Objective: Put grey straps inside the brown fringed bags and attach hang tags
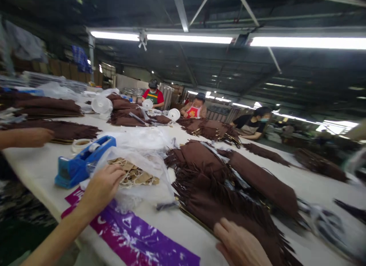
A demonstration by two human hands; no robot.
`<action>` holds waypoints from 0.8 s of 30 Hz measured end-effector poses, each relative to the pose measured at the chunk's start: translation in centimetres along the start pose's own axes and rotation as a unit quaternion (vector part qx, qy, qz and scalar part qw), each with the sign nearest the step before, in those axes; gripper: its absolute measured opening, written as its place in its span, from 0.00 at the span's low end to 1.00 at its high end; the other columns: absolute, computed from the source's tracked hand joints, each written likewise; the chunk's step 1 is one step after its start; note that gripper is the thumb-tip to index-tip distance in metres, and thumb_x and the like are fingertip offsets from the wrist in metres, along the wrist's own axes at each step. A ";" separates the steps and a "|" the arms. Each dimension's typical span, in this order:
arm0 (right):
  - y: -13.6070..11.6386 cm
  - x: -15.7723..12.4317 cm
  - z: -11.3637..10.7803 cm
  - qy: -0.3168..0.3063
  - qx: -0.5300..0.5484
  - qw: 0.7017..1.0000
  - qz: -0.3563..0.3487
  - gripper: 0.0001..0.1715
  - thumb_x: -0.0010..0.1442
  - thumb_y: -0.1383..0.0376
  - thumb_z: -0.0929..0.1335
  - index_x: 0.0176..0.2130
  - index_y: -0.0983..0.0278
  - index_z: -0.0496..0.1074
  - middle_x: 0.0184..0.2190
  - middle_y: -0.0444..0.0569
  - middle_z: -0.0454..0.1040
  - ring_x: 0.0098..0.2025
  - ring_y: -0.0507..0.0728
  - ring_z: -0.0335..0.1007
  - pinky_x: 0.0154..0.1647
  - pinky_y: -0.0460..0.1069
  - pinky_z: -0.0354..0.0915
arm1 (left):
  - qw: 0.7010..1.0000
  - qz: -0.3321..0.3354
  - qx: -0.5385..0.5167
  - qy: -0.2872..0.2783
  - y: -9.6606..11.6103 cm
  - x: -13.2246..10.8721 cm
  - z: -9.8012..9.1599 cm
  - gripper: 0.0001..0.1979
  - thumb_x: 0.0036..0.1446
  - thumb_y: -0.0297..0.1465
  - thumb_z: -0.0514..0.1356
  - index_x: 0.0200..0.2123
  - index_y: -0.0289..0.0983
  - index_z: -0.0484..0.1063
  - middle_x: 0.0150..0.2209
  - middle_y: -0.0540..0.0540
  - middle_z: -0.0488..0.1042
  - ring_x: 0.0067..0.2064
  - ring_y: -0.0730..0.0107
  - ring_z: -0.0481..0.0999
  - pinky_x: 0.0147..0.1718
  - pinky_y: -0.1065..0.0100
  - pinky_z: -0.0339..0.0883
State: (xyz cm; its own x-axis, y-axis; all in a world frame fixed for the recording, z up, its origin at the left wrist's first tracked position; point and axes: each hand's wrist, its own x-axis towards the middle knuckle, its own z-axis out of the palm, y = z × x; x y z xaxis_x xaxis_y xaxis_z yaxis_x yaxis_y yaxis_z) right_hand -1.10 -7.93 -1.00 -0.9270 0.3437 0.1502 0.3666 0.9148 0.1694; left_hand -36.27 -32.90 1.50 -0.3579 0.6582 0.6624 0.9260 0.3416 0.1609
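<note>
My left hand reaches into a clear plastic bag that holds several tan card tags. Its fingers are bent and pinched together among the tags, and what they grip is hidden. At the bottom edge, my right hand lies flat with its fingers stretched out on the near brown fringed bag. A purple printed plastic sheet lies on the white table under my left forearm.
A blue tape dispenser stands left of the plastic bag. Another person's hand rests at the far left by a tape roll. More brown fringed bags are piled along the table, with small white fans. Three workers sit at the far end.
</note>
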 end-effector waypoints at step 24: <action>4.7 -0.4 -2.8 0.071 -0.053 0.984 0.154 0.09 0.65 0.65 0.65 0.32 0.61 0.72 0.33 0.47 0.72 0.36 0.56 0.70 0.33 0.46 0.59 | 0.858 0.240 -0.267 -0.369 21.4 4.0 11.0 0.26 0.51 0.17 0.50 0.53 0.38 0.67 0.51 0.42 0.74 0.52 0.60 0.72 0.52 0.62 0.65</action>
State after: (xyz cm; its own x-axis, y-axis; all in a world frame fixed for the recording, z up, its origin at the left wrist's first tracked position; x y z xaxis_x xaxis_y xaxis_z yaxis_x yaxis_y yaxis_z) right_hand 1.21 -4.38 2.44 -0.7524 0.5618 0.3438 0.6421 0.7419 0.1930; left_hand -19.21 -15.58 -0.44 0.2830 0.9496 0.1350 0.8407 -0.3134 0.4415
